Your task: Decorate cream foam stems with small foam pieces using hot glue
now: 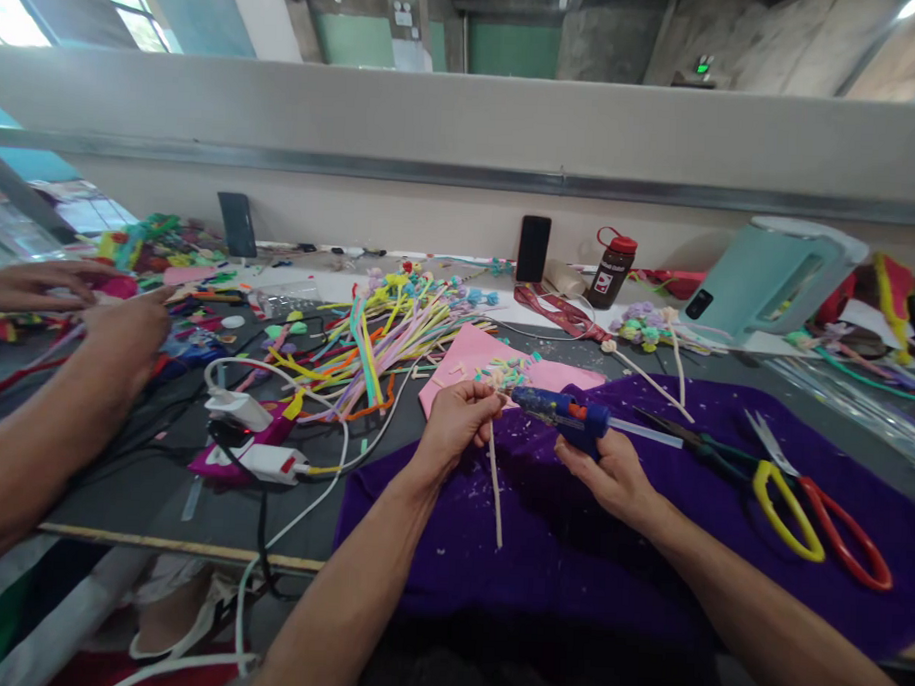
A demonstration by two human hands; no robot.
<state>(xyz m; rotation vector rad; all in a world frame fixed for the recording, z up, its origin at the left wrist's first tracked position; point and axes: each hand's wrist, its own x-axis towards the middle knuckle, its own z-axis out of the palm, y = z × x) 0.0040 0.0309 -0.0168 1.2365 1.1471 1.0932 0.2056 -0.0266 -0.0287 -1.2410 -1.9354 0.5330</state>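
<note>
My right hand (610,473) is wrapped round a blue hot glue gun (564,412), whose clear glue stick (645,433) juts out of the back. Its nozzle points left, close to the fingertips of my left hand (459,423). Those fingers pinch a cream pipe cleaner (496,484) that hangs down over the purple cloth (449,583). Whatever sits right at the fingertips is too small to make out. Just behind the hands, short pastel pieces (506,370) lie on a pink sheet (468,348).
Scissors (816,511) and dark-handled pliers (698,443) lie at right. A kettle (775,279), bottle (614,268) and phone (534,249) stand behind. Colourful pipe cleaners (374,350) and a power strip with cables (255,441) are at left, beside another person's hands (124,321).
</note>
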